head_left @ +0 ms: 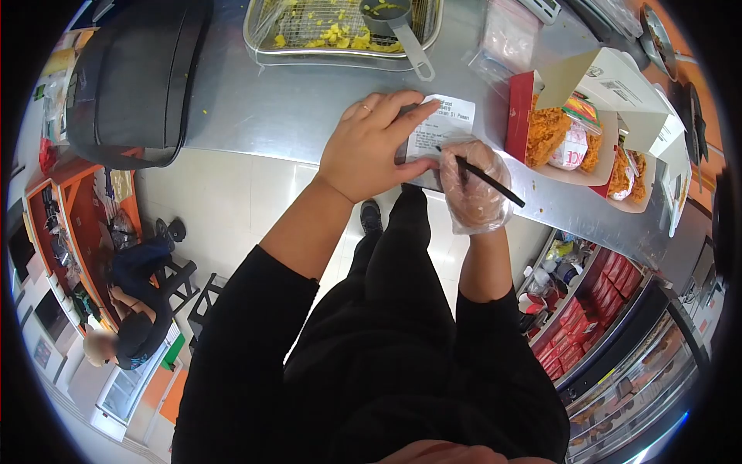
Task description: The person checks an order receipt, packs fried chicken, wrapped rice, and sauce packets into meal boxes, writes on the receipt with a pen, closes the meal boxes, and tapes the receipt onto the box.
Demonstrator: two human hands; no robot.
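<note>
Metal tray (325,59): yellow pieces (340,36) inside | Measuring cup (388,22): in tray, handle over rim | Black case (139,77): left of tray | Person (137,329): seated, far left | Red packets (572,329): stacked, lower right

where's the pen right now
In the head view, the pen is right of centre, in the gloved right grip, its tip at the receipt, left of the boxes.
</note>
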